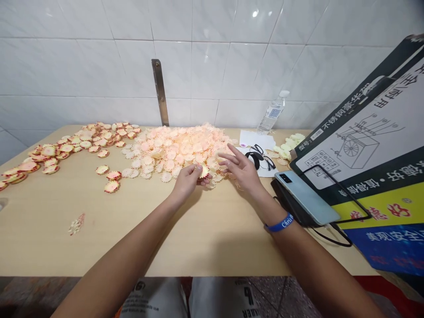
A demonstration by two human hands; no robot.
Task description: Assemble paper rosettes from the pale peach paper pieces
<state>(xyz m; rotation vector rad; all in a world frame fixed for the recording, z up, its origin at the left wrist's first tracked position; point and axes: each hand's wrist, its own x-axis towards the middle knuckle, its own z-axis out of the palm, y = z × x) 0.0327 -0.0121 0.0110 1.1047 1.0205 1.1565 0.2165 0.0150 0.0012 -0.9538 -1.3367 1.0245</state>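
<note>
Well, a pale wooden table (99, 229) carries a loose heap of peach paper rosettes (175, 150), a phone (306, 198) lying off to the right. Left hand (188, 180) pinches one rosette (204, 171) between thumb and fingers at the heap's edge; right hand (240, 170) hovers open, fingers spread, just beside it. Risk: a careless sweep could scatter the light, unstacked pieces.

two hands (187, 180), one phone (306, 197) and one water bottle (271, 112).
</note>
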